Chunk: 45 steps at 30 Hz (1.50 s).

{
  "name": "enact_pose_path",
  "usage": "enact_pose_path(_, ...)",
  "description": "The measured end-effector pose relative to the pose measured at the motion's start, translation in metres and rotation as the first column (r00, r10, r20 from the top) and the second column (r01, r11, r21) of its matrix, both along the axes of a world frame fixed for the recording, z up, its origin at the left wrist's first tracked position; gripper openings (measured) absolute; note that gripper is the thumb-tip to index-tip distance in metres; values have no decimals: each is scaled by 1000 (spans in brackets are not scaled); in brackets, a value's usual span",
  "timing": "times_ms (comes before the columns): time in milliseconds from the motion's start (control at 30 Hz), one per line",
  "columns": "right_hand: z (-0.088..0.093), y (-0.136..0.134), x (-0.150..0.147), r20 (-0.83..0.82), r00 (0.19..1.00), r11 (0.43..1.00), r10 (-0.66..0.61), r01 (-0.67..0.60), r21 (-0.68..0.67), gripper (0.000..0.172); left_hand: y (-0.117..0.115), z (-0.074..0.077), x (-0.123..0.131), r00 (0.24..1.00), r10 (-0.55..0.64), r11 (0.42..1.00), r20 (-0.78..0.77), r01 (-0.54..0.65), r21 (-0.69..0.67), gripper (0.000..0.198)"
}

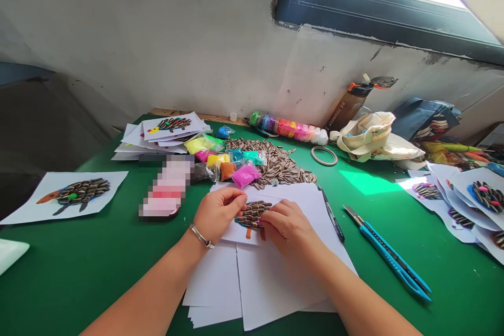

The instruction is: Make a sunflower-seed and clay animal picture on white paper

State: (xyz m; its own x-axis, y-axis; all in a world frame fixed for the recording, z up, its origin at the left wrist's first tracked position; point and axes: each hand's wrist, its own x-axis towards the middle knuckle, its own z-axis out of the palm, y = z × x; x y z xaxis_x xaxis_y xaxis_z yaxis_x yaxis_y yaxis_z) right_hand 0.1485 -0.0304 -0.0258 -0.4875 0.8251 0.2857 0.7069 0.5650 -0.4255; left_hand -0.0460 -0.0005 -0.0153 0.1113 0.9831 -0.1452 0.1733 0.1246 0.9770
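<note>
Seed-covered card (252,214) getting pressed by half-curled left grip (218,215) and right grip (289,228), can't tell if either's pinching, craft knife (394,254) off right.

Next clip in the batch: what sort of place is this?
Most likely a craft workroom or art-class table. A green cutting mat holds a utility knife, bagged coloured modelling clay, a heap of striped sunflower seeds, and paper pictures of animals built from those seeds.

Seed collage (252,214): dark-and-white stripes, blue edge, orange below. Tabletop (79,273): green. Utility knife (388,252): blue.
</note>
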Motion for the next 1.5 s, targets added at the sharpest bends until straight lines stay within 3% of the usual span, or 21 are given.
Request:
enact_pose_path(600,1,-1,1,-79,997,1000,24,-25,-18,26,0,2,0,1000,-2,1000,-23,3,4,30)
enact_pose_path(1133,16,-10,-2,27,993,993,116,-115,-23,20,1,1,1,1000,6,1000,4,-6,1,30)
enact_pose_path(1500,15,-7,2,-6,997,995,75,-75,-62,25,0,0,0,1000,-5,1000,-9,5,8,29)
